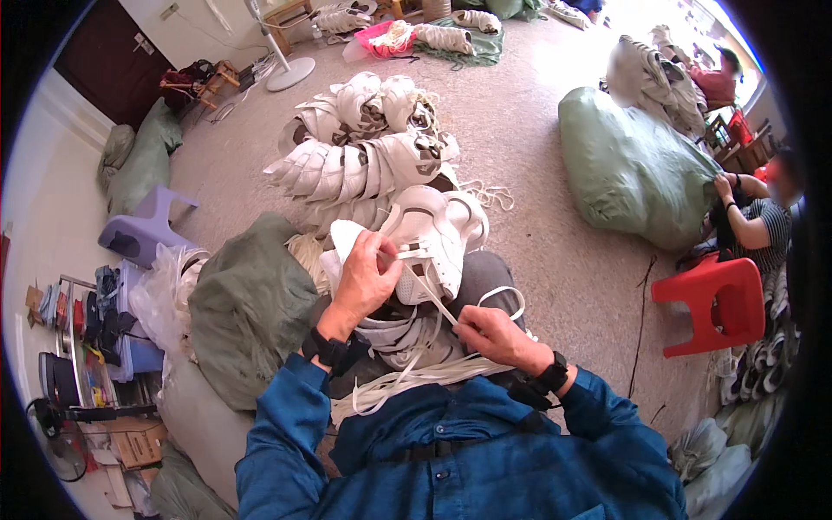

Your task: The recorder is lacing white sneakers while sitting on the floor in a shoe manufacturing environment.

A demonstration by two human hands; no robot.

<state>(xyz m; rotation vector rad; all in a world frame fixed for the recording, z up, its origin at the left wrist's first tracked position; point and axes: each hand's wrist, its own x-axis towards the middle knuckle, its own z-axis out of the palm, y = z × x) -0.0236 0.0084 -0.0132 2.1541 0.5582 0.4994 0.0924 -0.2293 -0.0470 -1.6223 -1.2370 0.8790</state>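
The white shoe upper point(429, 247) rested on my lap, toe end pointing away from me, above a loose bundle of flat white laces point(407, 381) that spilled across my knees. My left hand point(364, 282) was closed around the near left side of the upper, thumb lying over its top edge, holding it steady. My right hand point(490, 334) was pinched narrow on a single white lace point(433, 299), which ran taut from my fingers up to the eyelet area of the upper. A loop of the same lace point(507, 299) curved just beside my right hand.

Directly beyond my knees, on the floor point(520, 130), stood stacked rows of finished white uppers point(364, 156), nested one in another. A grey-green sack point(247, 303) lay against my left leg. A larger green sack point(628, 169) lay well apart toward the right side of the floor, with a red plastic stool point(715, 303) near it. A lilac stool point(143, 225) stood by the left wall. Another person point(758, 217) sat at the far right edge.
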